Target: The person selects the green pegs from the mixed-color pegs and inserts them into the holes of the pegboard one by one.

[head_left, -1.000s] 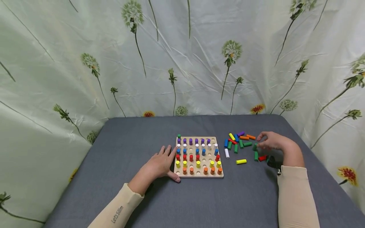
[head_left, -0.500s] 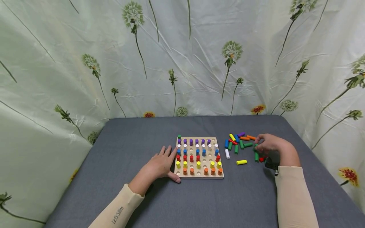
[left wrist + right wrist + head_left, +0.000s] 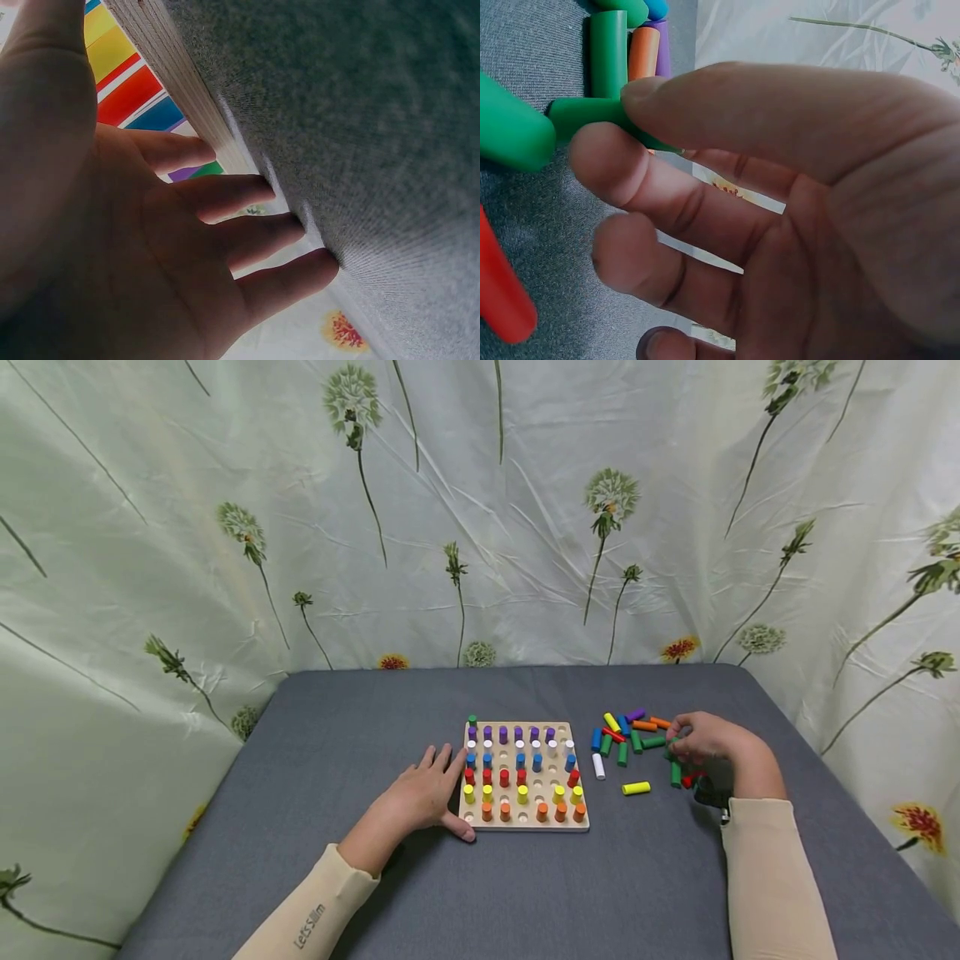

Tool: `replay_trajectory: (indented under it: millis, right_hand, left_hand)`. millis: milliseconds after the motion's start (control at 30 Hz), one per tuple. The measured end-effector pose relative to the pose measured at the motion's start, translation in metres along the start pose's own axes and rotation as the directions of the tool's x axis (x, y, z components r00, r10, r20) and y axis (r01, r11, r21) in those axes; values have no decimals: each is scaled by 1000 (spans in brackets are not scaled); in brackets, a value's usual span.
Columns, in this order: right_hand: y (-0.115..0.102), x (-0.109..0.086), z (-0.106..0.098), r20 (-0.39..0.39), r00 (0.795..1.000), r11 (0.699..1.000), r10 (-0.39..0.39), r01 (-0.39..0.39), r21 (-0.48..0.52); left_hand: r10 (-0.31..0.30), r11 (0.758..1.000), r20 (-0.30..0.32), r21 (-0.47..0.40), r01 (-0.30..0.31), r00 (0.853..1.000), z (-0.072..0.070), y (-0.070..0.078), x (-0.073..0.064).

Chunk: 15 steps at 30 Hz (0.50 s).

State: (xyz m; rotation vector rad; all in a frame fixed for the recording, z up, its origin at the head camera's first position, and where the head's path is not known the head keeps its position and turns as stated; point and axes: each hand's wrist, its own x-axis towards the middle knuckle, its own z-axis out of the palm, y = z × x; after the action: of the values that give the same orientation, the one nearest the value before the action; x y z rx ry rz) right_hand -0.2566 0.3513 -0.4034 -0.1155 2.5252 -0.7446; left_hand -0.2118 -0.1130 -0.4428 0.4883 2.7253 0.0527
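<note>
A wooden pegboard (image 3: 525,827) stands on the table, with rows of upright orange, yellow, red, blue, white and purple pegs and one green peg (image 3: 472,720) at its far left corner. My left hand (image 3: 423,793) rests along the board's left edge, fingers straight and spread, thumb at the near corner. In the right wrist view, thumb and index finger of my right hand (image 3: 727,202) pinch a green peg (image 3: 577,112) among the loose pegs; the index fingertip is hidden behind the thumb. The other fingers are bent and hold nothing.
Loose pegs lie scattered right of the board, among them a white peg (image 3: 597,767) and a yellow peg (image 3: 636,788). A red peg (image 3: 502,285) lies below my right hand. Behind the grey-covered table (image 3: 360,718) hangs a floral curtain (image 3: 525,527).
My right hand has moved slightly left and closed thumb and index finger on a green peg. The left hand and board have stayed in place.
</note>
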Motion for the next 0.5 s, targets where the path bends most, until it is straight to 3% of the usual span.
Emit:
replay_trajectory:
  millis: [267,500]
  right_hand:
    - [-5,-1,1,-65,997,999,-41,42,16]
    - [-17,-1,1,-175,977,992,-120,113,-48]
  left_hand:
    - [-2,1000,-4,10,2,1000,2,-1,0]
    - [3,1000,-7,-4,-3,1000,0,0,-1]
